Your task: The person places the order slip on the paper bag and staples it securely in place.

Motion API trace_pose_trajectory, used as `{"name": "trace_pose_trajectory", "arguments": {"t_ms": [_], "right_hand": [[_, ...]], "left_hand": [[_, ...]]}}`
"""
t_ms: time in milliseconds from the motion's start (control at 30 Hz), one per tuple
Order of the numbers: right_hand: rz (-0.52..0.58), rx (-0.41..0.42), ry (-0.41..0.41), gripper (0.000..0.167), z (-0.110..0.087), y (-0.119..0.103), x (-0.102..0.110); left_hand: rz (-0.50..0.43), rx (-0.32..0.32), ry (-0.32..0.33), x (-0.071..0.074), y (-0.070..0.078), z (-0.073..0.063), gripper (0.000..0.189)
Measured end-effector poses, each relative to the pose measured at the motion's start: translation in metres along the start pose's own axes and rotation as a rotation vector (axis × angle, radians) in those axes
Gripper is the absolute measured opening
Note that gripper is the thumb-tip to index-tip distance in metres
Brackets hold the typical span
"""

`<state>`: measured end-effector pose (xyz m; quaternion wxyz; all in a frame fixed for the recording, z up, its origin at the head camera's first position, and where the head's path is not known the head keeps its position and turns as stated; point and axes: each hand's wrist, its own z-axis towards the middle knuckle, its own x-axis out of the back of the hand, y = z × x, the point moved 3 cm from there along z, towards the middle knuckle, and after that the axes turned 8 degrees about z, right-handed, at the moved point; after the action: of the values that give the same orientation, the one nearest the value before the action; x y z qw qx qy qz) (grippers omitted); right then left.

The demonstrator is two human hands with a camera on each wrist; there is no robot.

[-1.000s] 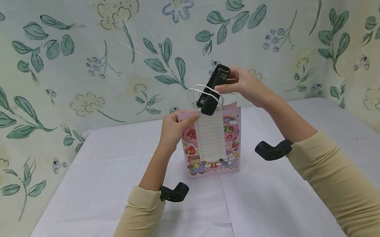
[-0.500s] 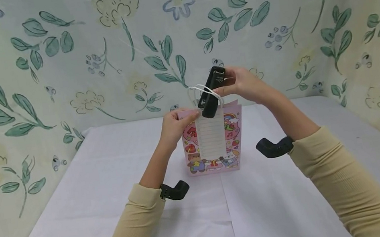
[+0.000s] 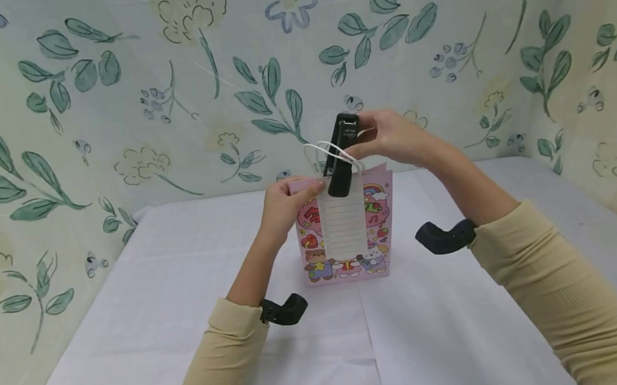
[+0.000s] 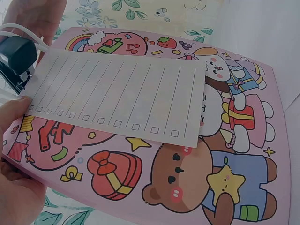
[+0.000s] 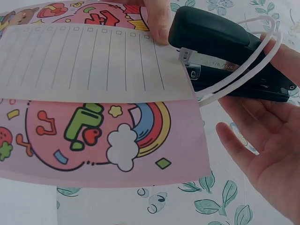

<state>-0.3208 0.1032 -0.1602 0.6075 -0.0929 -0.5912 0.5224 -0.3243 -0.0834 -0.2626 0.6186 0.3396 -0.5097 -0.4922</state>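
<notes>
— Pink bag [image 3: 374, 222], upright on white cloth [image 3: 140, 301]; against front panel, paper [image 3: 344, 227]; at top edge, stapler [image 3: 340, 171]. Hands?

— Left hand [image 3: 287, 208]: pinching bag rim and paper, thumb in front. Right hand [image 3: 395, 134]: curled round stapler, with jaws parted over top edge.

— Best technique?

— For stapling, apparently: keep paper flat, thumb and cords [image 5: 280, 39] clear; catch front panel only; press squarely.

— Inside bag?

— Hidden; cannot tell.

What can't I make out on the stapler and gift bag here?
- Gift bag: inside hidden by its front panel, head view.
- Its printed front's middle: covered by the paper, left wrist view.
- Rest of the stapler: cut by left edge, left wrist view.
- Stapler lettering: too small, head view.
</notes>
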Motion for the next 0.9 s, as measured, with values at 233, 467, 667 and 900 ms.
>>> {"name": "trace_pose_trajectory", "arguments": {"t_ms": [233, 467, 667, 900], "right_hand": [[0.028, 0.007, -0.023, 0.033, 0.001, 0.005, -0.002], [0.127, -0.008, -0.057, 0.044, -0.002, 0.012, -0.008], [0.154, 0.008, -0.058, 0.043, -0.002, 0.012, -0.01], [0.151, 0.026, -0.053, 0.034, -0.002, 0.009, -0.01]], "left_hand": [[0.003, -0.004, 0.008, -0.001, -0.001, 0.0, 0.027], [0.005, -0.01, 0.004, -0.001, -0.002, -0.001, 0.027], [0.046, -0.021, -0.015, 0.001, -0.002, 0.0, 0.028], [0.054, -0.027, -0.03, 0.004, 0.0, 0.0, 0.03]]}}
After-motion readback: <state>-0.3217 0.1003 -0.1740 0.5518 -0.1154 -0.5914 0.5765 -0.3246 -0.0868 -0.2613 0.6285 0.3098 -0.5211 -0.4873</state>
